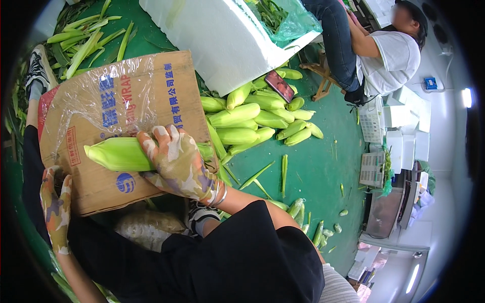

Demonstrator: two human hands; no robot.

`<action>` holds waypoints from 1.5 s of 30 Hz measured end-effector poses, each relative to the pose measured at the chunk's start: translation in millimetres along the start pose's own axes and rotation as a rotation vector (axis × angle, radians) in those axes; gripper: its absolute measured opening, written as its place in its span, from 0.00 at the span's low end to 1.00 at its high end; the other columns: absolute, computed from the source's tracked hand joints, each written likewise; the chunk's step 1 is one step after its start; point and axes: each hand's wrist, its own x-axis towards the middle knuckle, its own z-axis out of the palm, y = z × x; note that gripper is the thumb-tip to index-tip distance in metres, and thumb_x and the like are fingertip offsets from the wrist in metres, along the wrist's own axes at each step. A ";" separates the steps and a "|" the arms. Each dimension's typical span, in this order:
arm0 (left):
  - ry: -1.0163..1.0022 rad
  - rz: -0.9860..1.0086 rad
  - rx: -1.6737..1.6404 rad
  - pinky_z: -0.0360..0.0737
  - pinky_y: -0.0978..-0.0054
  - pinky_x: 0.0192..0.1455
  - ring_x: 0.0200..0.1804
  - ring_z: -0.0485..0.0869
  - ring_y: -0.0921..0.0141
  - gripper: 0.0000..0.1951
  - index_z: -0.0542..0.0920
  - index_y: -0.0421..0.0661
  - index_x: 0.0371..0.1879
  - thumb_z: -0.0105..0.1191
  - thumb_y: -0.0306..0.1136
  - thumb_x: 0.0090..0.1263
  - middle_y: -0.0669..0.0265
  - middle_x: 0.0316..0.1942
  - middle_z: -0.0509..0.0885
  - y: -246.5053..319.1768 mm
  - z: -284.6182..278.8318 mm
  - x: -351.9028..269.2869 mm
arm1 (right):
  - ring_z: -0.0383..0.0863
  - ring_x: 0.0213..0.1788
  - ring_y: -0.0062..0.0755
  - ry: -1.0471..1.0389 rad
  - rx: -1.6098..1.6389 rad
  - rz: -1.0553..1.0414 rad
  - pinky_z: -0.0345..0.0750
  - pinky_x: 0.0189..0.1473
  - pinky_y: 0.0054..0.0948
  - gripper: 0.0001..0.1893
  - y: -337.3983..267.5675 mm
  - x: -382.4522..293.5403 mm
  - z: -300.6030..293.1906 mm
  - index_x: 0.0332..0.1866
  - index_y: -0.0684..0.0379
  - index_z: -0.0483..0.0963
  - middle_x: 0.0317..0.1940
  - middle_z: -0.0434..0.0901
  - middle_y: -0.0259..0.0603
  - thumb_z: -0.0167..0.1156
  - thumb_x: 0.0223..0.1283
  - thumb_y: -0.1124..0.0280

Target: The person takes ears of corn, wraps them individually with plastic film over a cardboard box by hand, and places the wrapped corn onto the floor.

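A cardboard box [91, 189] with printed writing rests across my lap, and clear plastic film [125, 87] lies wrinkled over its top. My right hand [180, 163], in a camouflage-patterned glove, is closed around a green corn ear in its husk [117, 154], just above the box. The ear lies crosswise with its pointed end to the left. At the near left corner of the box is my left hand [57, 210], gloved alike, its thumb and fingers apart. The film runs toward its fingertips, but whether they pinch it is unclear.
Husked-leaf corn ears [242, 117] are piled right of the box, with a phone [279, 86] on top. A white foam box [227, 41] stands beyond. Another person [394, 57] sits at upper right. Loose husks [81, 45] and wrapped ears [297, 210] lie on the green floor.
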 end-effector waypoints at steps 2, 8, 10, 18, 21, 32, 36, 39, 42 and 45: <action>0.019 0.010 -0.015 0.71 0.65 0.60 0.57 0.77 0.56 0.17 0.75 0.37 0.52 0.59 0.32 0.69 0.53 0.49 0.79 -2.7 -1.6 -0.6 | 0.73 0.46 0.42 -0.005 -0.001 -0.001 0.71 0.44 0.36 0.37 -0.6 -0.6 1.2 0.58 0.65 0.69 0.45 0.72 0.46 0.70 0.40 0.58; -0.145 -0.101 -0.070 0.69 0.65 0.63 0.62 0.74 0.56 0.18 0.75 0.37 0.54 0.59 0.33 0.69 0.52 0.51 0.79 4.0 -7.3 5.0 | 0.74 0.45 0.42 0.024 -0.026 0.007 0.73 0.45 0.36 0.37 -0.4 -2.2 2.4 0.59 0.60 0.71 0.43 0.74 0.44 0.72 0.39 0.56; -0.057 -0.038 0.022 0.69 0.65 0.63 0.62 0.74 0.56 0.19 0.75 0.37 0.55 0.59 0.33 0.69 0.53 0.51 0.79 -1.7 -3.1 3.0 | 0.74 0.45 0.42 0.029 -0.024 0.003 0.73 0.45 0.37 0.37 -0.4 -2.5 2.1 0.59 0.60 0.71 0.44 0.74 0.44 0.72 0.39 0.56; -0.099 -0.050 0.002 0.69 0.64 0.64 0.62 0.74 0.56 0.19 0.75 0.38 0.55 0.60 0.33 0.69 0.53 0.52 0.79 -2.2 -4.7 3.3 | 0.74 0.47 0.44 0.022 0.011 -0.012 0.71 0.46 0.37 0.37 0.5 -3.7 4.1 0.60 0.66 0.68 0.48 0.73 0.50 0.69 0.42 0.59; -0.079 -0.025 -0.001 0.69 0.64 0.63 0.62 0.74 0.56 0.18 0.75 0.39 0.54 0.60 0.33 0.68 0.53 0.51 0.79 0.8 -5.9 4.0 | 0.74 0.46 0.44 0.012 0.001 -0.016 0.72 0.45 0.38 0.37 1.4 -3.8 4.7 0.60 0.66 0.69 0.48 0.72 0.50 0.69 0.41 0.61; -0.145 -0.011 -0.074 0.72 0.71 0.58 0.52 0.79 0.61 0.15 0.75 0.38 0.51 0.57 0.33 0.70 0.56 0.48 0.80 10.5 -12.8 7.7 | 0.73 0.52 0.41 -0.388 0.180 0.030 0.73 0.50 0.39 0.42 -9.3 -68.5 -40.2 0.63 0.55 0.67 0.48 0.73 0.42 0.72 0.34 0.58; -0.084 0.005 -0.051 0.71 0.69 0.59 0.53 0.78 0.59 0.16 0.75 0.37 0.50 0.57 0.33 0.70 0.54 0.48 0.79 10.9 -12.2 6.5 | 0.72 0.54 0.43 -0.313 0.182 0.196 0.73 0.51 0.40 0.43 -3.1 -86.1 -53.7 0.64 0.51 0.68 0.50 0.73 0.41 0.73 0.33 0.58; -0.153 -0.034 -0.134 0.70 0.67 0.61 0.56 0.76 0.57 0.17 0.75 0.37 0.51 0.57 0.35 0.70 0.53 0.49 0.79 10.7 -10.4 10.8 | 0.72 0.53 0.45 -0.274 0.154 0.240 0.72 0.51 0.40 0.43 2.4 -84.4 -67.9 0.64 0.50 0.68 0.49 0.73 0.42 0.74 0.33 0.60; -0.127 -0.027 -0.136 0.69 0.67 0.62 0.57 0.76 0.57 0.17 0.75 0.37 0.52 0.57 0.35 0.70 0.53 0.50 0.79 5.0 -5.5 9.8 | 0.73 0.50 0.47 -0.207 0.103 0.256 0.72 0.50 0.41 0.44 8.3 -71.9 -77.3 0.63 0.52 0.69 0.46 0.73 0.43 0.75 0.30 0.61; -0.071 0.001 0.007 0.69 0.69 0.62 0.56 0.76 0.60 0.16 0.76 0.37 0.52 0.57 0.33 0.70 0.54 0.48 0.79 -5.0 -11.4 2.3 | 0.73 0.44 0.47 -0.074 0.073 0.193 0.73 0.46 0.42 0.43 22.6 -62.9 -63.9 0.60 0.55 0.71 0.44 0.73 0.43 0.75 0.27 0.62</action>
